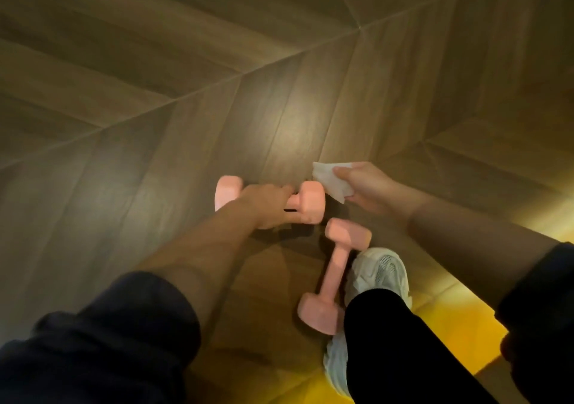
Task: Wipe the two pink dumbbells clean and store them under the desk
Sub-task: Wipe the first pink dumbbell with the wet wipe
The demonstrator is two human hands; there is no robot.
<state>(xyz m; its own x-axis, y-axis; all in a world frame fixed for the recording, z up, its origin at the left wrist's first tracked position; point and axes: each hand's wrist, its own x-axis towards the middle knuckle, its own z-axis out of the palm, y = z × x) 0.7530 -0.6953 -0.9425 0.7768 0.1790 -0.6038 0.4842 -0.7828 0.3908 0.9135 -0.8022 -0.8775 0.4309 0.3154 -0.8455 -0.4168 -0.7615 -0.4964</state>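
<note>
Two pink dumbbells show against the wooden floor. My left hand (268, 206) grips the handle of the farther dumbbell (310, 201), which lies crosswise; only its two heads show beside my fingers. My right hand (369, 189) pinches a white wipe (330, 178) just right of that dumbbell's right head, close to it or touching. The second dumbbell (334, 274) lies on the floor, nearer to me, running lengthwise beside my shoe.
A white sneaker (377, 274) and a black trouser leg (400, 347) stand right of the lying dumbbell. Herringbone wood floor (186, 77) spreads all around. A yellow-lit strip of floor (450, 319) runs along the lower right.
</note>
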